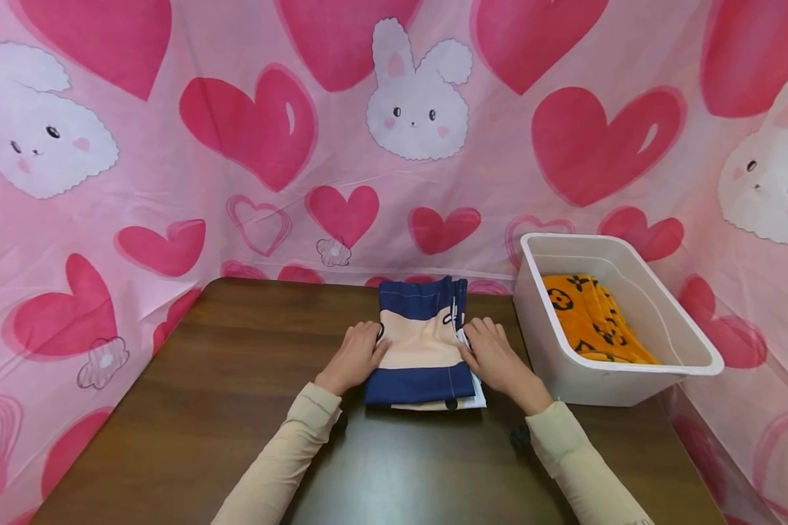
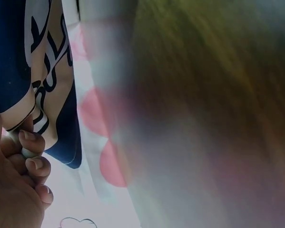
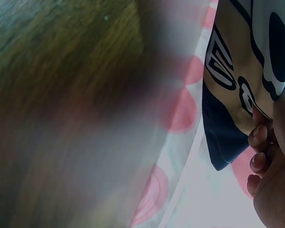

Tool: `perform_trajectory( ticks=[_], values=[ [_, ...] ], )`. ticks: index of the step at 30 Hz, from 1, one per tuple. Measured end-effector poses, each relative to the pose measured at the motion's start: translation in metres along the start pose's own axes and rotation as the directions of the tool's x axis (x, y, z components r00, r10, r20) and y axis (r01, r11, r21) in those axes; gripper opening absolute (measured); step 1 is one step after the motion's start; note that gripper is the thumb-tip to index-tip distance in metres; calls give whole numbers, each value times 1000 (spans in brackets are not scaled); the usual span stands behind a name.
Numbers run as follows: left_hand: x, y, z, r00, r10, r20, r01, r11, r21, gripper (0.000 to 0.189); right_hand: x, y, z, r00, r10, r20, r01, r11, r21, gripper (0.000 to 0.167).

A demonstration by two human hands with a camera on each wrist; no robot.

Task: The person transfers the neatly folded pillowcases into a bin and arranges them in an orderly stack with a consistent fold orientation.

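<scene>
A folded cloth [image 1: 423, 346] in navy and beige is held over the middle of the table, with a white and beige layer showing below its near edge. My left hand [image 1: 357, 355] pinches its left side, thumb on top. At the right side, my right hand [image 1: 495, 355] pinches it the same way. From the left wrist, the cloth [image 2: 56, 80] shows dark lettering on its underside, and the fingers [image 2: 35, 164] curl under it. In the right wrist view the cloth's [image 3: 228, 109] lower corner hangs below the curled fingers [image 3: 259, 161].
A white plastic bin [image 1: 630, 386] stands at the right, close to my right hand. Inside it lies an orange cloth [image 1: 594, 317] with black patterns. The brown wooden table [image 1: 249, 350] ends at a pink curtain [image 1: 341, 168] with hearts and rabbits.
</scene>
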State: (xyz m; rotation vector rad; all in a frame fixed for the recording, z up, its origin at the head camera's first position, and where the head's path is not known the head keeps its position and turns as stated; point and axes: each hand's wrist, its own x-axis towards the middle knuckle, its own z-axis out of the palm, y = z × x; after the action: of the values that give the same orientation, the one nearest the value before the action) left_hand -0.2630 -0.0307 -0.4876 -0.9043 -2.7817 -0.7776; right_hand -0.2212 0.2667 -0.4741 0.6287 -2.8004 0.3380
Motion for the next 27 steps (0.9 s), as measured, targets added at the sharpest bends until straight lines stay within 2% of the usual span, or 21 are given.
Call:
perform_trajectory(
  ticks=[8,17,27],
  values=[
    [4,4,4,999,37,-11,-37,999,28,23,-1,4,-5,1000,-10,-19,9,1000,-16,18],
    [7,7,5,999,52,-12,-51,998,40,23,1,7,-9,999,-14,-30,14,999,-32,18],
    [12,13,5,995,85,-49,-84,996,26,21,2,8,-21,1000,-11,-21,10,996,-83,21]
  ],
)
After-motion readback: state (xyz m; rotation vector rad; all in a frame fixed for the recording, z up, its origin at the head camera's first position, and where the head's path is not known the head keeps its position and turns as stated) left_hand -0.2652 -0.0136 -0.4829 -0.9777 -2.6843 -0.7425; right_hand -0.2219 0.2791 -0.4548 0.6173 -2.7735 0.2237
